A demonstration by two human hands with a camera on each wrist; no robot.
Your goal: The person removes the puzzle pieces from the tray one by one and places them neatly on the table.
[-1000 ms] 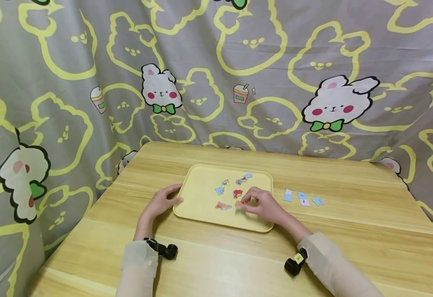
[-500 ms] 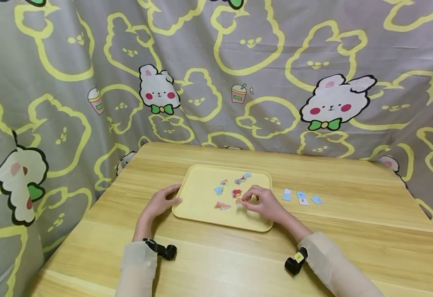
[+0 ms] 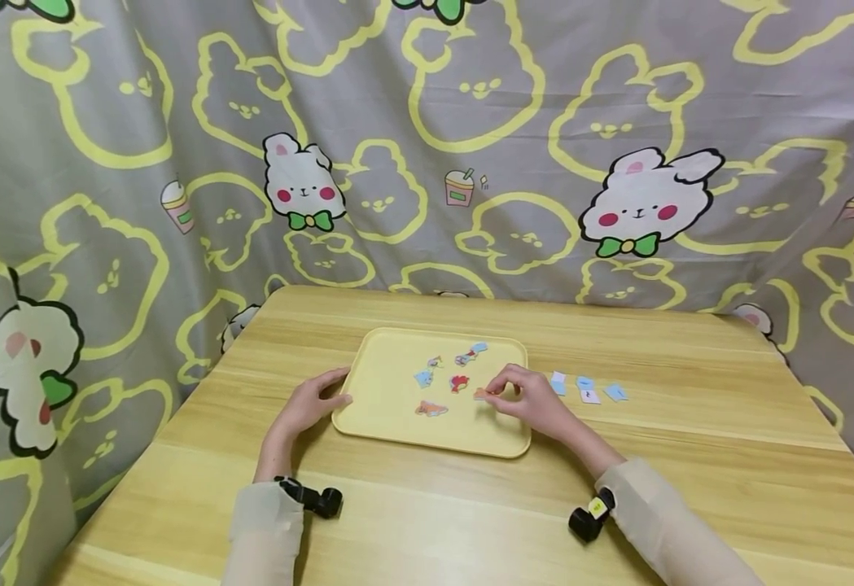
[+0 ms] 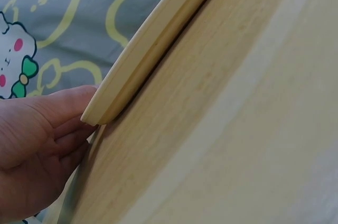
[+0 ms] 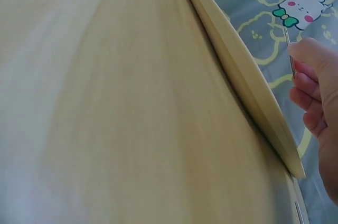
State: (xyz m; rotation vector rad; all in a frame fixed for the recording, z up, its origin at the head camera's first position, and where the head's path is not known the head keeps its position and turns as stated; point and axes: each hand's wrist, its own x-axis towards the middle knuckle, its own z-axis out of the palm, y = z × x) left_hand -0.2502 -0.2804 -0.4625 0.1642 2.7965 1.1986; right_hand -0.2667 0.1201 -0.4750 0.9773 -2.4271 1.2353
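Note:
A pale yellow tray (image 3: 378, 395) lies on the wooden table. My left hand (image 3: 312, 400) grips its left edge; in the left wrist view the thumb lies on the rim (image 4: 142, 49) and the other fingers are partly hidden. Over the tray's right side, my right hand (image 3: 532, 400) pinches a small flat orange cutout (image 3: 481, 394) between thumb and fingertips. The right wrist view shows this thin cutout (image 5: 291, 57) edge-on, raised above the tray. Still on the tray are a red cutout (image 3: 459, 383), an orange one (image 3: 431, 408), a blue one (image 3: 423, 378) and a blue-and-red one (image 3: 470, 353).
Right of the tray, several small blue and white paper pieces (image 3: 588, 389) lie in a row on the table (image 3: 427, 505). A grey curtain (image 3: 500, 122) with yellow outlines and rabbit faces hangs behind the table and along its left side.
My right hand has drawn the pinched orange cutout rightward, away from the red cutout and the other orange one. My left hand keeps its hold on the tray. The head view has shifted slightly.

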